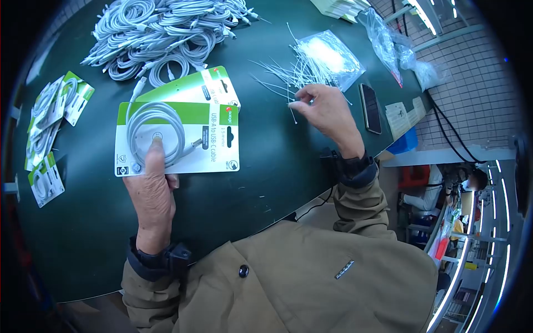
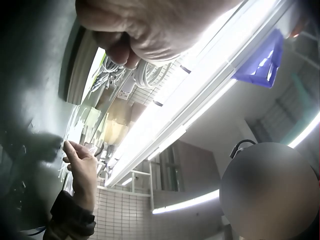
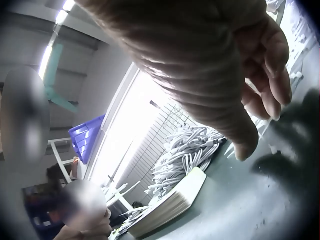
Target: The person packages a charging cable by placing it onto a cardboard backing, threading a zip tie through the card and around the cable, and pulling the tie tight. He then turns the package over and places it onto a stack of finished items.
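A green-and-white packaging card (image 1: 211, 145) printed "USB-A to USB-C Cable" lies on the dark green table (image 1: 266, 166), on top of a second card (image 1: 194, 84). A coiled white cable (image 1: 139, 117) sits on the top card. My left hand (image 1: 158, 155) presses its straight index finger on the coil, the palm resting at the card's lower edge. My right hand (image 1: 300, 104) is off to the right at the edge of a heap of thin white ties (image 1: 302, 64) and pinches one tie (image 1: 292, 115) that hangs from its fingertips. The wrist views show mostly my hands' undersides.
A big pile of coiled white cables (image 1: 161, 33) fills the table's far side. Finished packaged cards (image 1: 50, 127) lie at the left edge. A clear plastic bag (image 1: 338, 47) lies under the ties, a black phone (image 1: 370, 108) to their right, a card stack (image 3: 170, 202) nearby.
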The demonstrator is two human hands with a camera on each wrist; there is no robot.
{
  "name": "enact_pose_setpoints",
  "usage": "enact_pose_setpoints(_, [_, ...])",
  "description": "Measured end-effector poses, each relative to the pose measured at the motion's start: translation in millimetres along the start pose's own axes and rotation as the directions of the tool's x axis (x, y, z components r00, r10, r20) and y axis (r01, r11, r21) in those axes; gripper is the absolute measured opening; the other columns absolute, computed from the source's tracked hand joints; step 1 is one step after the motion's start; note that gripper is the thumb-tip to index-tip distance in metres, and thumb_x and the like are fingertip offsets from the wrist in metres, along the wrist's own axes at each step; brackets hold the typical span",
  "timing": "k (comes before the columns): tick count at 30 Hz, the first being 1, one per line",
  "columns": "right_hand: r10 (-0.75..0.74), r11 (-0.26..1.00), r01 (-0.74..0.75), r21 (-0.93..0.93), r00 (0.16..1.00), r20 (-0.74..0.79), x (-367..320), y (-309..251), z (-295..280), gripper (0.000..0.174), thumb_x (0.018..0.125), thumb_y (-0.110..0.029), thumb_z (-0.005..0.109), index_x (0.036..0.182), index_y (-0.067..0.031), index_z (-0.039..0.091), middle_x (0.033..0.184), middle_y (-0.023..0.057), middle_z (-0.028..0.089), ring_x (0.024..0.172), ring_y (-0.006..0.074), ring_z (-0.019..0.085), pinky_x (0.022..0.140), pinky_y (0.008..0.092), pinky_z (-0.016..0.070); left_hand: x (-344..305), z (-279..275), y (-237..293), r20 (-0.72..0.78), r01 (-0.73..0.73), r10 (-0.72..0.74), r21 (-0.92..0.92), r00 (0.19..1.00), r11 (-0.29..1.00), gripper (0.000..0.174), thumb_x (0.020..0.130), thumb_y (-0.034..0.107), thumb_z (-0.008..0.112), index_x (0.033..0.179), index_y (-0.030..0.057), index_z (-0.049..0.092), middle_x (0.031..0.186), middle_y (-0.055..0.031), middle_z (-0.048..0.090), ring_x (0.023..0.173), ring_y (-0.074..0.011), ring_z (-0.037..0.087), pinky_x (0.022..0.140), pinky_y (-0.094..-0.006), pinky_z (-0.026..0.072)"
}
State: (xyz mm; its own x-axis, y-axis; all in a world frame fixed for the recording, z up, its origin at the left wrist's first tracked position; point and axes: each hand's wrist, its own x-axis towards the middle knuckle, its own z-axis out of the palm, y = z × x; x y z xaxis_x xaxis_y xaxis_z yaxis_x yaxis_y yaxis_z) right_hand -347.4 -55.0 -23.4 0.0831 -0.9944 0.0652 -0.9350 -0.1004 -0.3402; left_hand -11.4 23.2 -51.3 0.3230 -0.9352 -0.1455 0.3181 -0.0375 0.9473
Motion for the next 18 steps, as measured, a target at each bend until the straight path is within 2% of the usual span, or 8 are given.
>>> enact_pose_setpoints(2, [0.074, 0.997, -0.07, -0.044, 0.992, 0.1, 0.5, -10.0, 2.8, 0.032, 0.083, -0.031, 0.084, 0.098, -0.0037, 0.079, 0.091, 0.0147, 0.078, 0.086, 0.0325, 0.076, 0.079, 0.0418, 0.0588, 0.0, 0.9, 0.6, 0.004, 0.005, -0.005, -0.011, 1.0, 1.0, 0.035, 0.102, 0.016, 0.07, 0.132, 0.0037, 0.057, 0.102, -0.0044, 0.068, 0.055, -0.0022, 0.055, 0.04, -0.0173, 0.0382])
enact_pose_setpoints(3, [0.041, 0.997, -0.037, -0.065, 0.996, 0.074, 0.5, -10.2, 6.7, 0.031, 0.083, -0.029, 0.083, 0.098, -0.0018, 0.078, 0.087, 0.0166, 0.077, 0.083, 0.034, 0.075, 0.077, 0.0423, 0.0584, 0.2, 1.5, 0.8, 0.002, 0.004, -0.004, -0.018, 1.0, 1.0, 0.035, 0.102, 0.016, 0.07, 0.132, 0.0038, 0.057, 0.102, -0.0043, 0.068, 0.055, -0.0023, 0.055, 0.04, -0.0174, 0.0382])
enact_pose_setpoints(6, [-0.006, 0.992, -0.013, 0.127, 0.989, 0.145, 3.5, -1.2, 18.4, 0.028, 0.085, -0.024, 0.081, 0.099, -0.0006, 0.077, 0.085, 0.0196, 0.075, 0.083, 0.0373, 0.074, 0.077, 0.0447, 0.0573, -0.2, 0.7, 1.2, 0.003, 0.019, -0.019, -0.026, 1.0, 0.999, 0.035, 0.102, 0.016, 0.07, 0.132, 0.004, 0.057, 0.101, -0.0041, 0.068, 0.056, -0.0023, 0.055, 0.04, -0.0175, 0.0381])
enact_pose_setpoints(9, [-0.076, 0.992, 0.065, 0.108, 0.992, 0.103, 2.8, 0.6, 23.4, 0.023, 0.087, -0.021, 0.077, 0.097, 0.0001, 0.074, 0.084, 0.0209, 0.073, 0.082, 0.041, 0.071, 0.076, 0.0479, 0.0556, -0.8, 1.2, 1.1, 0.019, 0.016, -0.016, -0.016, 1.0, 1.0, 0.035, 0.102, 0.015, 0.07, 0.132, 0.0042, 0.057, 0.1, -0.0039, 0.069, 0.057, -0.0024, 0.056, 0.04, -0.0174, 0.0379])
enact_pose_setpoints(13, [-0.207, 0.971, 0.216, 0.101, 0.974, -0.091, 0.4, 7.4, 29.8, 0.018, 0.09, -0.017, 0.073, 0.091, 0.0003, 0.068, 0.087, 0.0207, 0.072, 0.082, 0.043, 0.069, 0.076, 0.0497, 0.054, -3.9, 6.4, 3.5, 0.014, -0.021, 0.021, 0.003, 1.0, 1.0, 0.034, 0.102, 0.013, 0.07, 0.132, 0.0045, 0.057, 0.1, -0.0041, 0.069, 0.057, -0.003, 0.057, 0.041, -0.0177, 0.0399])
enact_pose_setpoints(16, [-0.154, 0.966, 0.175, 0.188, 0.981, -0.121, 0.5, 4.4, 21.7, 0.015, 0.089, -0.013, 0.072, 0.093, 0.0002, 0.068, 0.086, 0.0205, 0.071, 0.082, 0.0428, 0.069, 0.075, 0.0476, 0.0546, -5.0, 3.1, 2.4, 0.027, -0.064, 0.063, 0.011, 0.998, 0.998, 0.035, 0.102, 0.012, 0.069, 0.133, 0.0038, 0.056, 0.1, -0.0048, 0.068, 0.059, -0.0039, 0.058, 0.041, -0.0184, 0.0416])
enact_pose_setpoints(17, [-0.188, 0.941, 0.227, 0.251, 0.967, -0.171, 1.2, 6.2, 22.9, 0.015, 0.089, -0.01, 0.073, 0.096, 0.0009, 0.067, 0.082, 0.0185, 0.071, 0.076, 0.0366, 0.07, 0.072, 0.043, 0.0551, -5.0, 1.6, 2.7, 0.034, -0.08, 0.08, 0.019, 0.996, 0.997, 0.035, 0.101, 0.011, 0.069, 0.133, 0.0037, 0.055, 0.1, -0.005, 0.068, 0.059, -0.0041, 0.058, 0.041, -0.0186, 0.0417])
enact_pose_setpoints(18, [-0.14, 0.935, 0.184, 0.303, 0.977, -0.161, 0.3, 1.7, 19.7, 0.016, 0.089, -0.01, 0.074, 0.097, 0.0014, 0.066, 0.081, 0.0174, 0.071, 0.073, 0.0328, 0.07, 0.07, 0.0413, 0.0549, -4.8, -0.1, 2.8, 0.043, -0.097, 0.096, 0.026, 0.994, 0.995, 0.035, 0.101, 0.011, 0.069, 0.133, 0.0035, 0.055, 0.1, -0.0052, 0.068, 0.059, -0.0043, 0.058, 0.041, -0.0187, 0.0419])
